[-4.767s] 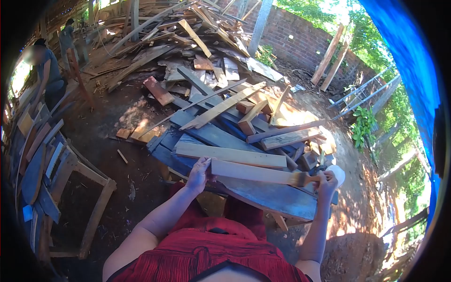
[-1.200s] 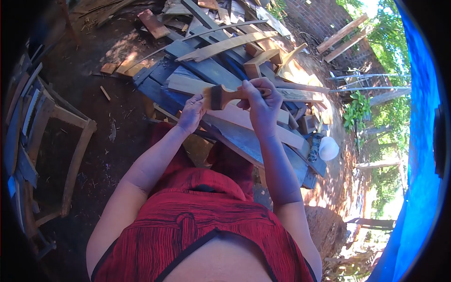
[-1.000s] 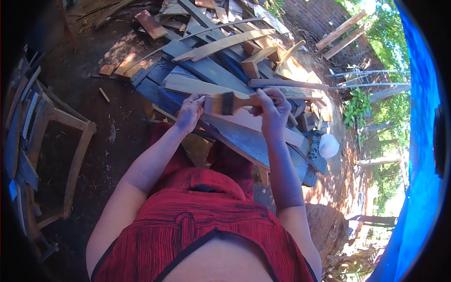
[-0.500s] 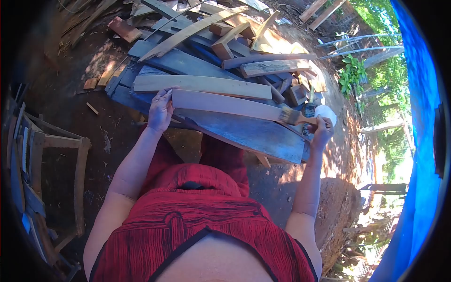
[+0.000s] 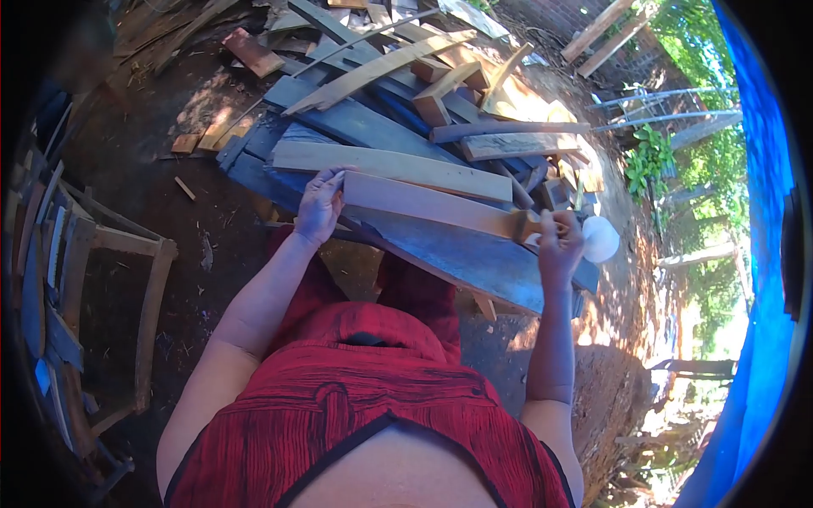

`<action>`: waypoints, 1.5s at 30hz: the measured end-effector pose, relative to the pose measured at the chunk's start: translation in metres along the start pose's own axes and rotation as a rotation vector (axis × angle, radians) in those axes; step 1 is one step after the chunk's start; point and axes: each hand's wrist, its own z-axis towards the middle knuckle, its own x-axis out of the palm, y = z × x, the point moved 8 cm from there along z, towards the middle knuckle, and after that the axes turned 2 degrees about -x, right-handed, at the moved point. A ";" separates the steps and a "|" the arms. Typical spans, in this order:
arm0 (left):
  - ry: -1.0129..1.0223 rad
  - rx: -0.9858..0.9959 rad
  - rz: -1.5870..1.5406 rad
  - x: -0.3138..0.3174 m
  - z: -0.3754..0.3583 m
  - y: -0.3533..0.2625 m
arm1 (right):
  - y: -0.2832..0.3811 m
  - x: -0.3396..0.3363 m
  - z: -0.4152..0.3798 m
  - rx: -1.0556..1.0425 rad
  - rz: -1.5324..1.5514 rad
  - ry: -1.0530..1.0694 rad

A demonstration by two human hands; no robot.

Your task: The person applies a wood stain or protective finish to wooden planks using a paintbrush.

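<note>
A smooth, slightly curved wooden board [image 5: 432, 206] lies across the grey plank surface [image 5: 474, 262]. At its left end, my left hand [image 5: 322, 206] grips the board between thumb and fingers. My right hand [image 5: 560, 243] is closed round the handle of a paintbrush [image 5: 527, 226], whose bristles are against the board's right end. Just right of that hand sits a white round container [image 5: 600, 239]; its contents cannot be made out. Behind the held board lies a second pale curved board [image 5: 392, 168].
Loose curved wood pieces [image 5: 381, 69] are piled beyond the boards. A wooden frame [image 5: 152, 317] stands at the left. Green plants [image 5: 650, 157] and a blue tarp [image 5: 749, 339] are at the right.
The view has shifted, so the boards appear further right and slightly lower. My right hand has moved closer to the board's end with the brush, away from the white container.
</note>
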 end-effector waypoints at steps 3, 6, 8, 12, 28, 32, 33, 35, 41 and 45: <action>0.036 0.014 -0.011 0.004 0.000 -0.002 | 0.040 0.047 -0.006 -0.071 0.160 0.103; 0.036 0.025 -0.021 0.003 -0.001 -0.003 | 0.079 0.089 -0.011 -0.108 0.263 0.204; 0.048 0.008 -0.023 0.003 -0.001 -0.001 | 0.101 0.113 -0.012 -0.091 0.289 0.261; 0.051 -0.003 -0.020 0.001 0.000 0.000 | 0.124 0.146 -0.014 0.009 0.488 0.358; -0.003 0.023 0.035 0.006 -0.002 -0.003 | -0.076 -0.023 -0.021 0.176 0.376 -0.264; -0.002 0.010 0.018 0.010 -0.003 -0.005 | -0.119 -0.095 -0.030 0.320 0.262 -0.434; -0.004 0.010 0.029 0.011 -0.004 -0.005 | -0.115 -0.101 -0.031 0.330 0.273 -0.422; -0.013 0.004 0.021 0.013 -0.005 -0.006 | -0.096 -0.115 -0.031 0.283 -0.104 -0.418; -0.001 0.023 0.055 0.009 -0.003 -0.004 | -0.059 -0.054 -0.040 0.024 0.025 -0.252; -0.004 0.009 0.066 0.012 -0.003 -0.004 | 0.022 0.008 -0.049 -0.064 0.233 -0.047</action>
